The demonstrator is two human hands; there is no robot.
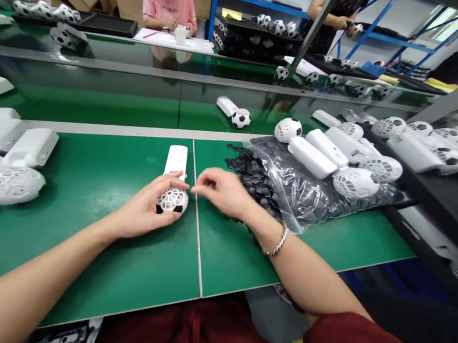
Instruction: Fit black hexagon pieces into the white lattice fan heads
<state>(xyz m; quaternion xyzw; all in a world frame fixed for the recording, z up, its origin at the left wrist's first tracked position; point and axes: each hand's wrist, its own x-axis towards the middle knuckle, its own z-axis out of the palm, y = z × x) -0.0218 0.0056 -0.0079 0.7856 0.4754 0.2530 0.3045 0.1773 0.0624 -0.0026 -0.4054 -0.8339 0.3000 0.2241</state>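
My left hand (143,208) is curled round the round head of a white handheld fan (176,163) that lies on the green mat (87,194). The head looks like a football, with a few black patches on its white grille. My right hand (222,190) hovers just right of the head, its thumb and forefinger pinched together near the fan; what they pinch is too small to make out. A loose heap of small black pieces (251,170) lies right behind that hand, spilling from a clear plastic bag (317,196).
Several white fans (327,156) rest on the bag at the right, and more fill a black tray (445,150) beyond. Plain white fans (0,163) lie at the left. A conveyor belt (114,92) runs across. Other people work at the far bench.
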